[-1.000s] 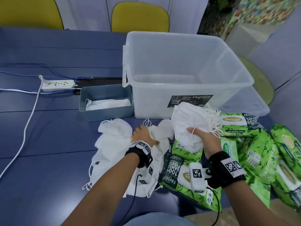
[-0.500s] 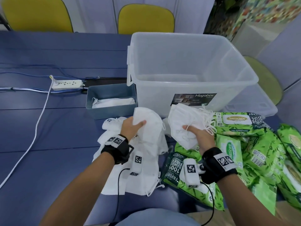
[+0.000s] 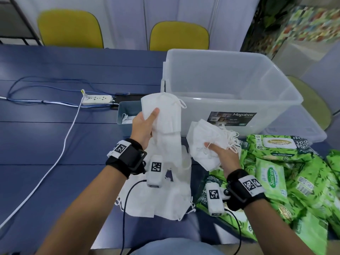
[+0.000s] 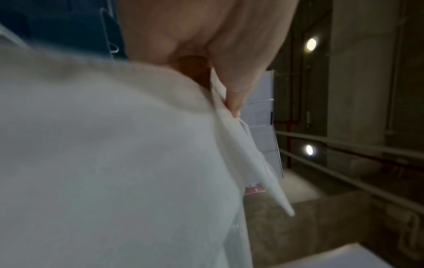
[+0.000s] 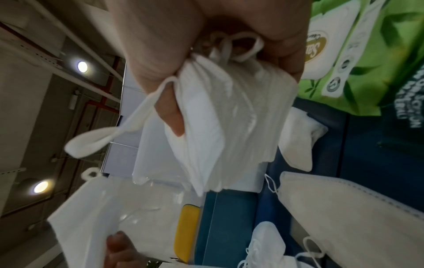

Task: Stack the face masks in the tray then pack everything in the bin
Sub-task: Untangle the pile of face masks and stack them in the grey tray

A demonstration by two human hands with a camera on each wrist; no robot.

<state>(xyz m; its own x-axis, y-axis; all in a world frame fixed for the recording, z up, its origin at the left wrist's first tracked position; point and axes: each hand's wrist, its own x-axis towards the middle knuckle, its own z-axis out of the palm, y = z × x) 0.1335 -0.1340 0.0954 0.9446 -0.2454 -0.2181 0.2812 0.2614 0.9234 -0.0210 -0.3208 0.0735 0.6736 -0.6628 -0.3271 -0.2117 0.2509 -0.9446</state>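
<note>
My left hand (image 3: 147, 124) holds up a few white face masks (image 3: 161, 115), thumb pressed on their front, above the grey-blue tray (image 3: 127, 107). In the left wrist view the same masks (image 4: 114, 154) fill the frame under the thumb (image 4: 234, 98). My right hand (image 3: 219, 153) grips a thick stack of masks (image 3: 206, 140) in front of the clear bin (image 3: 239, 100); the right wrist view shows that stack (image 5: 229, 112) pinched, ear loops dangling. More loose masks (image 3: 165, 196) lie on the table between my wrists. A mask (image 3: 126, 119) lies in the tray.
Green wet-wipe packs (image 3: 287, 162) are piled on the right of the blue table (image 3: 55, 144). The bin's lid (image 3: 303, 126) lies behind them. A white power strip (image 3: 97, 99) and its cables run along the left. Two yellow chairs (image 3: 178, 35) stand beyond the table.
My left hand has picked masks off the loose pile and lifted them up and forward over the tray. The right hand keeps its stack, lowered slightly.
</note>
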